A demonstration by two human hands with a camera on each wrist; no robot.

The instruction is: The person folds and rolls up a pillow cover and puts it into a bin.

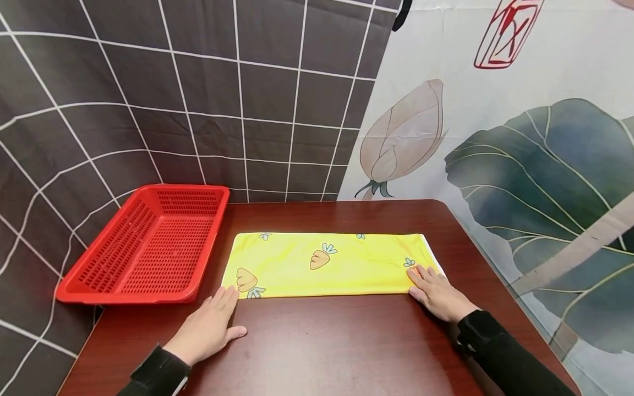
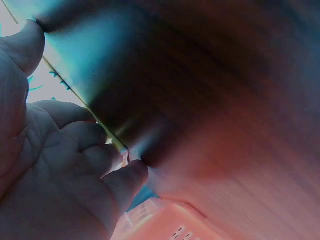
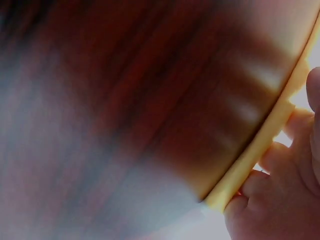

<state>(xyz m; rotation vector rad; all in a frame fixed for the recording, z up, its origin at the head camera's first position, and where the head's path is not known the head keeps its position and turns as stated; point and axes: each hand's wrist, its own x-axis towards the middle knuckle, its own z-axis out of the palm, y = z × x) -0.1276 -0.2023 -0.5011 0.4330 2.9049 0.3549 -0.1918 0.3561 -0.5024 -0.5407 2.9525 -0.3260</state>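
A yellow cloth printed with carrots lies folded into a long flat strip across the table. At its near left corner, the left hand touches the edge with its fingertips, fingers straight and thumb spread. The right hand rests on the cloth near its right end, fingers extended over the fabric. In the right wrist view, the cloth's folded yellow edge runs beside the right hand's fingers. Dim light in the left wrist view shows the left hand's palm and fingers near the cloth's edge.
A red perforated plastic basket stands at the left of the brown wooden table. Behind the table hang a dark grid-patterned curtain and a white sheet with a lotus print.
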